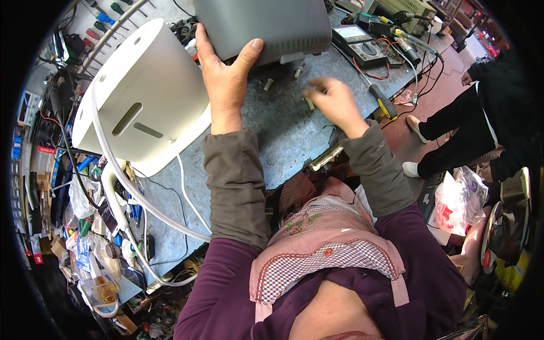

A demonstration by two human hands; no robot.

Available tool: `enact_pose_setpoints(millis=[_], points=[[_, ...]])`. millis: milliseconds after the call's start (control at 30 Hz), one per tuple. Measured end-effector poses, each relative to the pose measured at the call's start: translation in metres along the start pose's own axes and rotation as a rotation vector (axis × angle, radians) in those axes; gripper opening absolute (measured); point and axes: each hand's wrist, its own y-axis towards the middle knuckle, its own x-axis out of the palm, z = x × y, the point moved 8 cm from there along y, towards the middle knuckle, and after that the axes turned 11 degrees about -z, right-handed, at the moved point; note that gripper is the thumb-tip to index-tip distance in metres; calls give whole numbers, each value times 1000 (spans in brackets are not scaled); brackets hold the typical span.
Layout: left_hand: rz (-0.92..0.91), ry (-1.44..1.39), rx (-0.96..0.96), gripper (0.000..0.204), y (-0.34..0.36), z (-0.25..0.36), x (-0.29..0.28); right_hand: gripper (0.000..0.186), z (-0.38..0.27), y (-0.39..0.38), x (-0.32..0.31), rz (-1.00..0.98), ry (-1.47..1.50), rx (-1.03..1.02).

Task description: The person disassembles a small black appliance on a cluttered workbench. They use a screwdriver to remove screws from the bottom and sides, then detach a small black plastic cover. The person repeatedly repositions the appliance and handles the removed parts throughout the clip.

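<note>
"How does our box (263, 25) look?"
"Dark grey, ribbed low down, touching our spread left hand (224, 79) at the surface's (283, 141) far side."
"Our right hand (335, 102)?"
"Nearer us, blurred; we cannot tell its grip."

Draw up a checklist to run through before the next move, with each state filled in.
1. Left hand on the grey casing: ok, thumb and fingers spread against it.
2. Right hand clear of the casing: ok, it is apart.
3. Right hand's grip on the small pale piece beside it: cannot tell, fingers blurred.
4. Two pale pegs on the bench: ok, both below the casing's edge.
5. Screwdriver fully on the bench: not ok, handle past the edge.
</note>
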Motion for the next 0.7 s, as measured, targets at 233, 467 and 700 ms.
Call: enact_pose_setpoints(millis=[233, 467, 700], points=[[-14, 2, 5, 133, 0, 4, 1, 21, 7, 4, 0, 21, 51, -132], [14, -28, -29, 130, 3, 1, -1, 18, 38, 46, -16, -30, 770, 203], [26, -29, -30, 132, 2, -10, -11, 43, -3, 89, 22, -79, -386, 88]])
